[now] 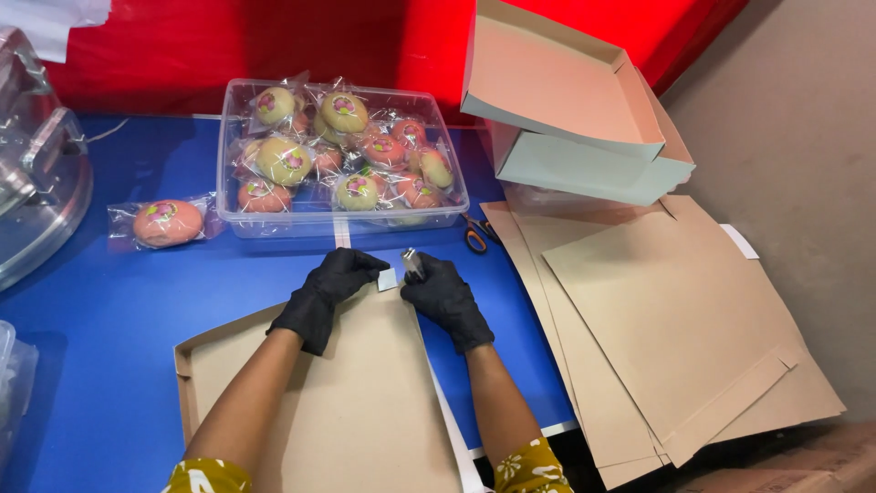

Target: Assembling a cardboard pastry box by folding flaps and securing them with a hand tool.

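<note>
Both my hands wear black gloves and work at the far edge of a flat brown cardboard box blank (356,402) lying on the blue table (119,301). My left hand (328,285) pinches a folded corner flap (388,279) of the blank. My right hand (441,290) grips a small metal stapler (412,263) at that same flap. The two hands nearly touch.
A clear plastic tub (339,219) of wrapped pink and green round cakes stands just beyond. One wrapped pink cake (166,223) lies to its left. Orange-handled scissors (476,236), a stack of flat blanks (675,319) and two folded boxes (575,110) are at right. A metal machine (36,173) sits at left.
</note>
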